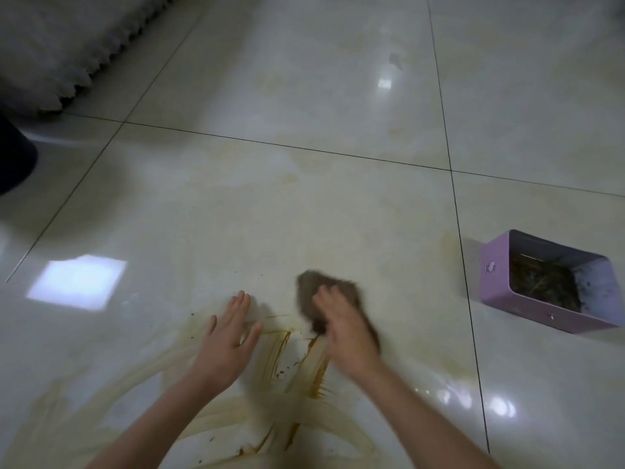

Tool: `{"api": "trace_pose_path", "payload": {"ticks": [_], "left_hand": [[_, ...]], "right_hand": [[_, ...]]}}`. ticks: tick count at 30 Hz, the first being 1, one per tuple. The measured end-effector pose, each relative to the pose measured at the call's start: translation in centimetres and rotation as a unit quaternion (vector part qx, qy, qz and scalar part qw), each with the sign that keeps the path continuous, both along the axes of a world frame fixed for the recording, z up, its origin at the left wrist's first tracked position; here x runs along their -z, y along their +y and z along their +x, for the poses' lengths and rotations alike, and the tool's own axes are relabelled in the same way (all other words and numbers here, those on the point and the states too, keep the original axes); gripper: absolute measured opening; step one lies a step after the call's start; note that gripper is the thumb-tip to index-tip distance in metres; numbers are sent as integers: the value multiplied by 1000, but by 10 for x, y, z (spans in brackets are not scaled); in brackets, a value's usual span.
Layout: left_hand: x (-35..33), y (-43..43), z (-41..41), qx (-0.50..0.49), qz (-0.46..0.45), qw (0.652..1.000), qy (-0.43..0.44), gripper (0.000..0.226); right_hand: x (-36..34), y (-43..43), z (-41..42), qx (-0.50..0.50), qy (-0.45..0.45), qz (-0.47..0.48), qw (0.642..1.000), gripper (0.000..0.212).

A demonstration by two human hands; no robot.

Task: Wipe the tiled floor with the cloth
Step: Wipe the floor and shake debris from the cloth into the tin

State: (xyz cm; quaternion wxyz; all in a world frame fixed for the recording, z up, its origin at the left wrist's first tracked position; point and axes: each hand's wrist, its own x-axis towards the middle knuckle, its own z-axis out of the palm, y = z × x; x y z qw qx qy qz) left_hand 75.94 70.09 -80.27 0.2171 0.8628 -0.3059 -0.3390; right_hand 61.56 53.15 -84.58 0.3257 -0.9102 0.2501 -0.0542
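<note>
A brown cloth (pixel 313 292), blurred, lies on the glossy pale tiled floor (pixel 270 204) under my right hand (pixel 345 330), which presses down on it with the fingers spread over it. My left hand (pixel 230 336) rests flat on the tile just left of the cloth, fingers straight and together. Brown streaks (pixel 314 363) and paler yellowish smears (pixel 203 418) cover the tile between and below my forearms.
A purple rectangular tin (pixel 487 282) holding dark debris lies on the floor at the right. A grey fringed fabric (pixel 50 55) hangs at the top left. A dark rounded object (pixel 13 157) stands at the left edge. Dark grout lines cross the floor.
</note>
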Motion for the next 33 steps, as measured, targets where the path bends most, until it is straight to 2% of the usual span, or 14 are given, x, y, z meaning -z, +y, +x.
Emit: {"api": "trace_pose_path", "payload": {"ticks": [3, 6, 7, 9, 12, 14, 16, 18, 21, 23, 25, 28, 29, 33], "left_hand": [[-2, -3, -10, -26, -5, 1000, -3, 57], [-11, 1, -18, -57, -31, 998, 7, 53], [-15, 3, -21, -68, -46, 997, 10, 52], [-24, 8, -29, -93, -81, 992, 20, 46], [-45, 9, -47, -124, -145, 980, 64, 33], [-70, 6, -59, -143, -201, 961, 123, 32], [-92, -1, -67, -143, -250, 941, 177, 43], [-106, -9, -74, -128, -267, 935, 193, 40], [-118, -19, -85, -104, -279, 935, 192, 15], [-124, -20, -90, -93, -294, 927, 213, 21], [-130, -16, -89, -101, -318, 904, 268, 30], [-137, -5, -81, -148, -363, 840, 375, 9], [-137, 0, -78, -160, -373, 826, 392, 15], [-149, 13, -67, -184, -408, 790, 418, 23]], "right_hand": [[-9, 45, -6, -68, -3, 91, 994, 55], [-43, 23, -3, -5, 58, 267, 962, 44], [-58, 13, -4, 42, 58, 346, 935, 39], [-84, 1, -10, 132, -3, 493, 860, 30], [-116, 6, -29, 209, -100, 613, 756, 31], [-135, 15, -38, 215, -132, 649, 718, 43], [-148, 22, -42, 220, -149, 664, 699, 47], [-159, 26, -46, 222, -147, 671, 692, 49], [-172, 30, -50, 214, -148, 665, 700, 46], [-176, 30, -53, 226, -152, 652, 708, 47], [-179, 26, -55, 265, -167, 636, 706, 49], [-184, 14, -63, 311, -201, 609, 701, 43], [-186, 11, -66, 309, -205, 605, 705, 41], [-194, 0, -79, 303, -195, 550, 754, 24]]}}
